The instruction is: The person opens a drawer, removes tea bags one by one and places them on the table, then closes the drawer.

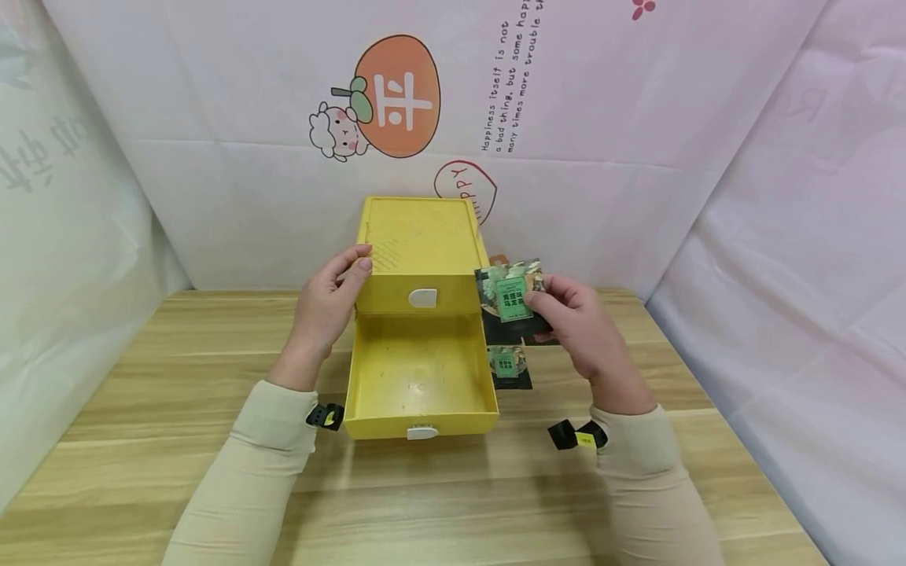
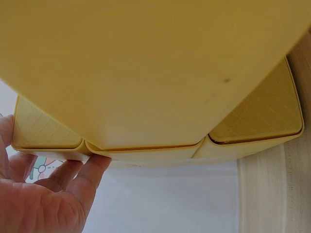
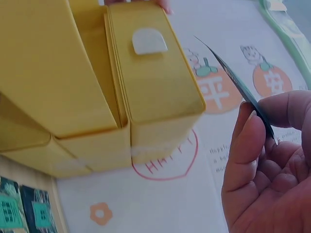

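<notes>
A yellow drawer box (image 1: 425,236) stands on the table, its top drawer (image 1: 385,295) closed and the drawer below it (image 1: 421,425) pulled out toward me. My left hand (image 1: 322,306) rests against the box's upper left side. In the left wrist view, that hand's extended fingers (image 2: 90,177) touch the yellow side wall. My right hand (image 1: 583,326) pinches a flat dark tea sachet (image 1: 513,303) with a green label between thumb and fingers, to the right of the box. The right wrist view shows the sachet (image 3: 238,82) edge-on.
Another tea sachet (image 1: 508,368) lies on the wooden table (image 1: 212,338), right beside the pulled-out drawer; two show in the right wrist view. White drawer handles (image 1: 422,433) stick out in front. A printed white cloth (image 1: 602,94) hangs behind and at both sides.
</notes>
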Demonstrator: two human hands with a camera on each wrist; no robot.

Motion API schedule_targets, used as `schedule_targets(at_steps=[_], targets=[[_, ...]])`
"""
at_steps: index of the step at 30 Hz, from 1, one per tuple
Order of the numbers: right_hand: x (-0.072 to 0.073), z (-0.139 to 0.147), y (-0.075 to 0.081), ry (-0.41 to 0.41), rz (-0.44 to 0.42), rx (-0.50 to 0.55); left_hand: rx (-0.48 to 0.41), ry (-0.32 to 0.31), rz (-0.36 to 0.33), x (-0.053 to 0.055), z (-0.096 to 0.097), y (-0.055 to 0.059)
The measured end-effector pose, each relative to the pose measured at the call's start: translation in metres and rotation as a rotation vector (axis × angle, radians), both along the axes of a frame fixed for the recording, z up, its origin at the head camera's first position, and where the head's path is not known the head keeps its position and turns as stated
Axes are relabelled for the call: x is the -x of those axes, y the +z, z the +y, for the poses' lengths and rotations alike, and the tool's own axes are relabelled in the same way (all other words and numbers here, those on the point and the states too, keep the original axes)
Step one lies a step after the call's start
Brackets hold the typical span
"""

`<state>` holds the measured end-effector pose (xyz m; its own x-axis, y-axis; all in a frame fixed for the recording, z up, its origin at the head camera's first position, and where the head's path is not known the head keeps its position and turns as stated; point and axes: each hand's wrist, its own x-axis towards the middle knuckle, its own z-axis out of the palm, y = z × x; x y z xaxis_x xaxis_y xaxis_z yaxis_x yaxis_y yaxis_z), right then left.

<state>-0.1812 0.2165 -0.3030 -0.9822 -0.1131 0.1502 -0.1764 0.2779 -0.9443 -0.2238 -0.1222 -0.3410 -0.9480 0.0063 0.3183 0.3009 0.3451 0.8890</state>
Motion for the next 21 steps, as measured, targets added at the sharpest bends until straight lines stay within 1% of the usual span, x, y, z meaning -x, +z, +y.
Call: schedule_targets(at_steps=[7,15,21], targets=[[0.004,0.018,-0.003,-0.045,-0.015,0.024,-0.009,-0.001,-0.002,-0.001,-0.001,0.000],[0.010,0.038,-0.012,-0.088,-0.053,0.001,-0.016,-0.007,0.000,-0.001,-0.001,0.001],[0.015,0.049,-0.023,-0.118,-0.101,-0.029,-0.016,-0.016,-0.001,-0.002,-0.001,0.001]])
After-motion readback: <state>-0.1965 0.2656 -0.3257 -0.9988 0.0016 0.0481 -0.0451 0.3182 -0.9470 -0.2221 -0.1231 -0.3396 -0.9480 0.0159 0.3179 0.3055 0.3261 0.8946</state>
